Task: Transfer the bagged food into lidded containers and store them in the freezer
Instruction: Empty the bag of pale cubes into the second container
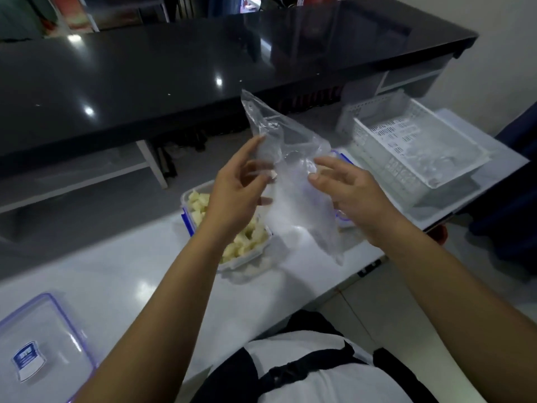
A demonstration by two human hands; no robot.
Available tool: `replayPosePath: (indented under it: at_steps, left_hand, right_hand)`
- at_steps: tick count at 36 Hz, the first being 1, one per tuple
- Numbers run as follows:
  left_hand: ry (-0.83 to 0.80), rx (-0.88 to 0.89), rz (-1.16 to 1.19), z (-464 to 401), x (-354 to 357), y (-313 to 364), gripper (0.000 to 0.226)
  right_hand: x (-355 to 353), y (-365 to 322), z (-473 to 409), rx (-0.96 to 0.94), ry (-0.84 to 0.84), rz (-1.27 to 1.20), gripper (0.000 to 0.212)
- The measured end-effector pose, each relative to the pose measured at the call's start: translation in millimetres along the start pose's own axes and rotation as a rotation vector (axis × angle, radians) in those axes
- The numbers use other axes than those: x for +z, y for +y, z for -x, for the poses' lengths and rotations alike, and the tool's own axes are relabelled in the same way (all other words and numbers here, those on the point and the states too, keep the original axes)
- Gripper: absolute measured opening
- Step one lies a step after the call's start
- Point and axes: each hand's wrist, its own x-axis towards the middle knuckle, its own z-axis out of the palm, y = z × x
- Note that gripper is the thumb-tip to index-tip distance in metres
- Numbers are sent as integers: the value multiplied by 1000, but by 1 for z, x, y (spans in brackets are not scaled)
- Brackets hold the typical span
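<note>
A clear, empty plastic bag (290, 175) hangs in the air between my hands above the white table (130, 280). My left hand (238, 193) pinches its left side with thumb and fingers. My right hand (345, 196) touches the bag's right side with loosely bent fingers; whether it grips the bag is unclear. Under my left hand sits an open container (250, 254) with blue clips, filled with pale yellow food chunks. Its clear lid (37, 344) with a blue label lies at the table's near left. A second blue-clipped container (341, 219) is mostly hidden behind the bag.
A white slotted plastic basket (406, 146) stands on the table's far right. A black glossy counter (203, 68) runs across the back, beyond a gap. The table's right edge (363, 266) is close to my right forearm.
</note>
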Motion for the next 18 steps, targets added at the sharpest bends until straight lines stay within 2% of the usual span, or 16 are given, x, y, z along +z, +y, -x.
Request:
replayPosePath:
  at_steps: [5, 8, 12, 18]
  left_hand:
    - [-140, -33, -53, -15, 54, -6, 68]
    - [-232, -41, -82, -28, 91, -5, 67]
    - [-314, -54, -66, -46, 138, -3, 65]
    - [-383, -72, -84, -87, 207, 2, 64]
  right_hand:
    - [-31, 6, 1, 23, 14, -19, 43]
    - [-60, 11, -3, 48, 39, -72, 58]
    - [-104, 15, -12, 9, 60, -105, 35]
    - [-180, 15, -39, -15, 116, -47, 41]
